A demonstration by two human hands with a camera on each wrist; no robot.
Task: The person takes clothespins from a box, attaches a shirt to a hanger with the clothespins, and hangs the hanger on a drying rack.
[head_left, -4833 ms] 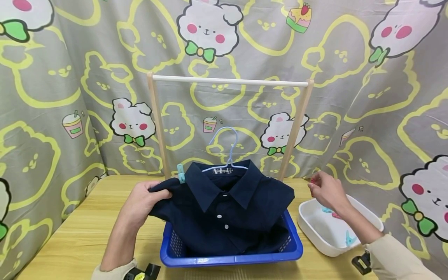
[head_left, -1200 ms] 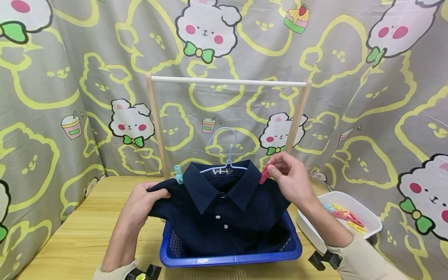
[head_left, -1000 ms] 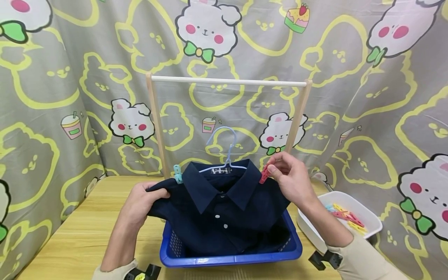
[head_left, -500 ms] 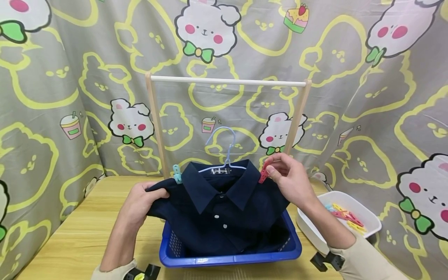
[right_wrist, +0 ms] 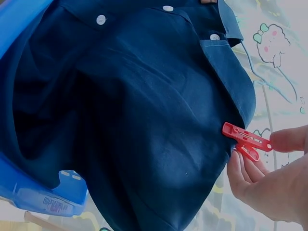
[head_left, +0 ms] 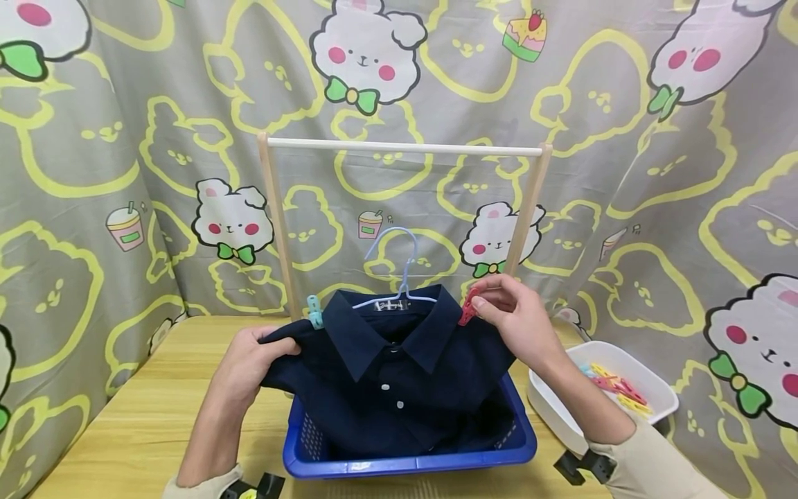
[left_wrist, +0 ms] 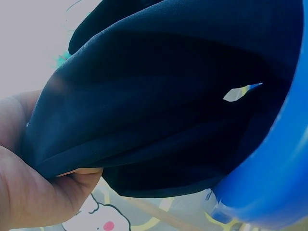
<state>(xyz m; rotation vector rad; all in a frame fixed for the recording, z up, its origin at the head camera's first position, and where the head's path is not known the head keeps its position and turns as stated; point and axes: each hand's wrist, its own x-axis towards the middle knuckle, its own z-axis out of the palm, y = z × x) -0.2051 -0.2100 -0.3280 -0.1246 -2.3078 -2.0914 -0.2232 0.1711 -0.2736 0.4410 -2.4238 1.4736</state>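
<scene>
Right now my left hand pinches the shoulder end of the navy shirt between thumb and fingers, while my right hand pinches the red clothespin by its handle end. The pin's tip sits at the shirt's edge just beside the collar; whether it has caught the hanger wire under the cloth, I can't tell. To do this well, I'd want the left grip steady and the shoulder lightly taut, without dragging the collar off centre. I'd seat the pin fully over fabric and wire together before easing thumb and fingers off the handles, then give it a gentle tug; a bite of cloth alone would probably let that side slip.

The shirt lies between my two hands, collar upward, its body sagging into the blue basket. On the left shoulder, near my left hand, the teal clothespin stands upright by the collar. The hanger rises from the neckline between the pins, its hook below the white bar of the rack behind. Beyond my right forearm, the white tub holds spare pins.
</scene>
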